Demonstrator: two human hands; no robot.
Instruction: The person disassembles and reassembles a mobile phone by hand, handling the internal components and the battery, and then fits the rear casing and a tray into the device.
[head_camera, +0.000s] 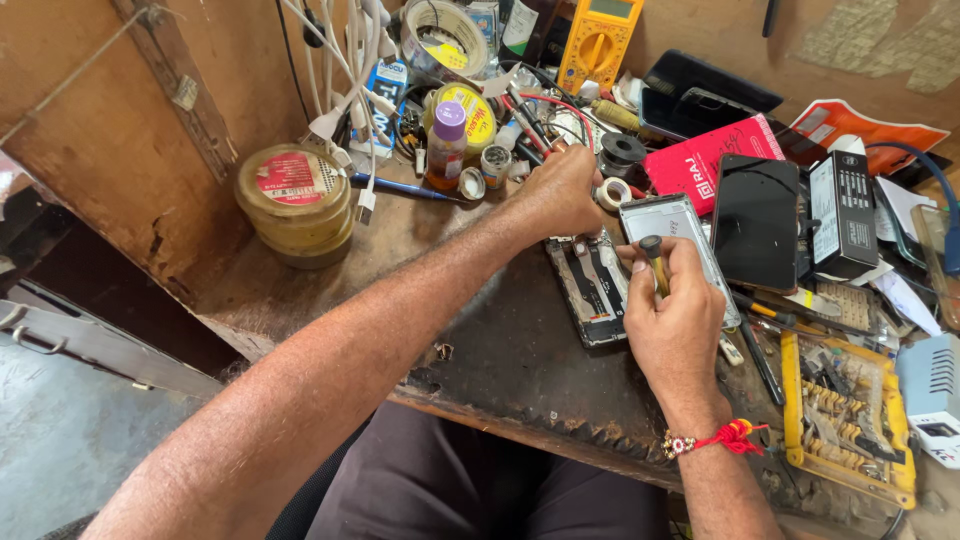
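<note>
Two hands crowd the opened phone (590, 285): right hand (672, 325) grips a screwdriver (655, 262), left hand's (560, 195) grip unclear.

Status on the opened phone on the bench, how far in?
Done: the dark opened phone body lies face down with its back off and internals bare; a black screen panel sits apart to its right. In hand: the right hand holds a yellow-handled screwdriver upright over the silver-grey frame, while the left hand steadies the top edge. Left: the parts are still separate; remaining screws too small to tell.
</note>
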